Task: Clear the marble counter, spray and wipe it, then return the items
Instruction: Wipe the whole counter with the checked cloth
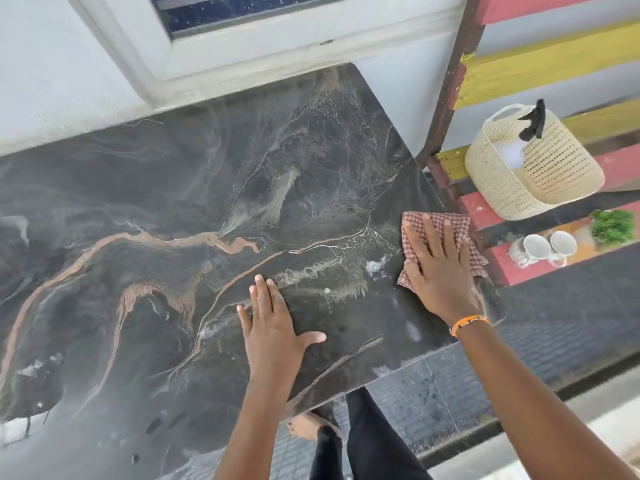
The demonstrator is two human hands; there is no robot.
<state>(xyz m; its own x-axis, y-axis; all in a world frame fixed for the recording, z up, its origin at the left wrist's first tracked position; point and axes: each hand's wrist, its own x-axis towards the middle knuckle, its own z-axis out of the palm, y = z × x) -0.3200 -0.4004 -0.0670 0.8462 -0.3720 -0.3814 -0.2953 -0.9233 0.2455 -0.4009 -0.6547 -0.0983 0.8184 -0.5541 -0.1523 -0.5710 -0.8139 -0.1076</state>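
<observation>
The dark marble counter (173, 209) with tan veins fills most of the view and carries damp streaks and small foam spots. My right hand (438, 268) lies flat, fingers spread, pressing a red checked cloth (465, 244) onto the counter's right edge. My left hand (273, 323) rests palm down with straight fingers on the bare marble near the front edge. A spray bottle (531, 124) with a black trigger stands in a cream plastic basket (554, 168) on the shelf to the right.
A red and yellow slatted wooden shelf (519, 60) stands right of the counter. On its lower level sit two white mugs (543, 249) and a green plant (611, 226). A white wall and window frame (242, 53) run behind. Dark tiled floor lies below.
</observation>
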